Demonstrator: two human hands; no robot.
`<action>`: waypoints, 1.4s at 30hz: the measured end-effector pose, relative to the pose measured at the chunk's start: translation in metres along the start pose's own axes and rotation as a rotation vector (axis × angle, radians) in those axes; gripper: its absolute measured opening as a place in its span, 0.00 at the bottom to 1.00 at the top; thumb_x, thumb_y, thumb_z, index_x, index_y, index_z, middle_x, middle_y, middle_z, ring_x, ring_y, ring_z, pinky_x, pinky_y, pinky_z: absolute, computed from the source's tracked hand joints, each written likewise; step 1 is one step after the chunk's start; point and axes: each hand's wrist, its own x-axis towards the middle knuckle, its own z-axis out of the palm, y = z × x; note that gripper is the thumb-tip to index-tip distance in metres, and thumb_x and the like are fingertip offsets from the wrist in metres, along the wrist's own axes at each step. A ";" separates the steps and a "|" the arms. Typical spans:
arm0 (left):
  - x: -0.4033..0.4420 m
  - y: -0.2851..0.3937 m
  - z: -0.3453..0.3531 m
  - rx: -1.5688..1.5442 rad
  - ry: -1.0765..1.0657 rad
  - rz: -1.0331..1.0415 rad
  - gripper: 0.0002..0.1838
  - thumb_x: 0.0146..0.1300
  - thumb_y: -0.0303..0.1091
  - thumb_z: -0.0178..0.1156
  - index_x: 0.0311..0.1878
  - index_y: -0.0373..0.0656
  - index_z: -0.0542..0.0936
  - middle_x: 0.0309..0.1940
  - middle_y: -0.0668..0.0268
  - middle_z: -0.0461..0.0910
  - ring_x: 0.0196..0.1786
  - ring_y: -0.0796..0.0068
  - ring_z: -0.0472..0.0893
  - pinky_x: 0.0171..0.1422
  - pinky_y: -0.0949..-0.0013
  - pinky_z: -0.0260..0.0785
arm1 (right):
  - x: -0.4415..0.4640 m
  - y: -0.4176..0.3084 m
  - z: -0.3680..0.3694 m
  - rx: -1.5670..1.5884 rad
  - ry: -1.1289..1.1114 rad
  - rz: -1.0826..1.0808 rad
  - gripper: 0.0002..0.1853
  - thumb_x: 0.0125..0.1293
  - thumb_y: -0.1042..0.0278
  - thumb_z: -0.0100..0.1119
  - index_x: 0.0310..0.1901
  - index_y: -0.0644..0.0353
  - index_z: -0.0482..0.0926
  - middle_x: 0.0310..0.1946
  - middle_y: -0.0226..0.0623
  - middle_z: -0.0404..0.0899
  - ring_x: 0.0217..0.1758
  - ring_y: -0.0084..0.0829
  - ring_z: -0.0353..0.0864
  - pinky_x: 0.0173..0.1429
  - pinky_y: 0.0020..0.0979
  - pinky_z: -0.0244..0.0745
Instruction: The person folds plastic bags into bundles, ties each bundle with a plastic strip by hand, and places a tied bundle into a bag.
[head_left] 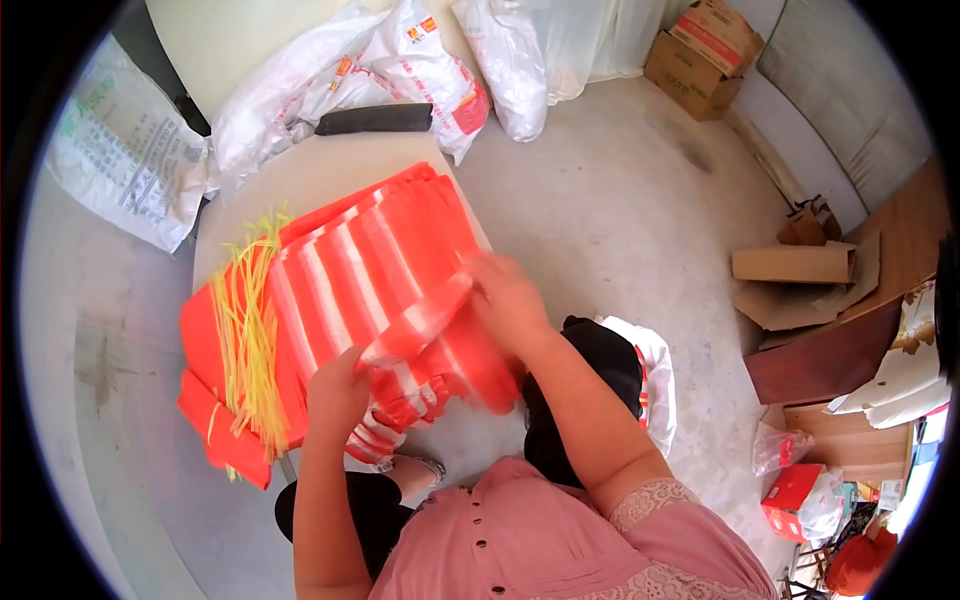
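Note:
A stack of red-and-white striped sheets [350, 265], thin and plastic-looking, lies on the table in front of me. At its near edge my left hand [338, 385] is closed on one striped sheet [425, 318], which is folded and lifted off the stack. My right hand [505, 300], slightly blurred, grips the same sheet at its right end. The lower part of this sheet hangs toward my lap. A bundle of yellow strips [248, 340] lies across plain red pieces [205, 340] left of the stack.
A black roll-like object [375, 119] lies at the table's [300, 165] back edge, by white printed sacks [425, 60]. Another sack [130, 150] stands at the left. Cardboard boxes [705, 55] stand at the far right, with an opened carton [795, 265] nearer on the floor [620, 190].

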 end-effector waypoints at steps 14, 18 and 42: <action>-0.033 -0.002 0.069 -1.552 -0.225 -0.442 0.34 0.69 0.20 0.63 0.77 0.38 0.65 0.65 0.53 0.78 0.60 0.58 0.85 0.60 0.56 0.84 | -0.018 -0.014 0.012 0.119 -0.298 -0.204 0.12 0.64 0.68 0.67 0.48 0.58 0.87 0.54 0.38 0.84 0.62 0.44 0.79 0.66 0.42 0.77; -0.027 0.007 0.060 -1.376 -0.141 -0.398 0.34 0.69 0.23 0.65 0.77 0.38 0.68 0.64 0.57 0.78 0.62 0.63 0.81 0.64 0.60 0.79 | -0.018 -0.018 0.020 0.137 -0.322 -0.254 0.16 0.64 0.68 0.66 0.53 0.59 0.85 0.58 0.40 0.82 0.65 0.45 0.78 0.69 0.42 0.75; -0.001 0.002 0.066 -0.503 0.045 0.063 0.43 0.65 0.27 0.60 0.82 0.31 0.56 0.74 0.38 0.69 0.67 0.43 0.78 0.67 0.56 0.74 | -0.010 -0.023 0.043 0.176 -0.508 -0.202 0.19 0.63 0.79 0.61 0.56 0.58 0.86 0.65 0.42 0.82 0.77 0.49 0.70 0.81 0.46 0.64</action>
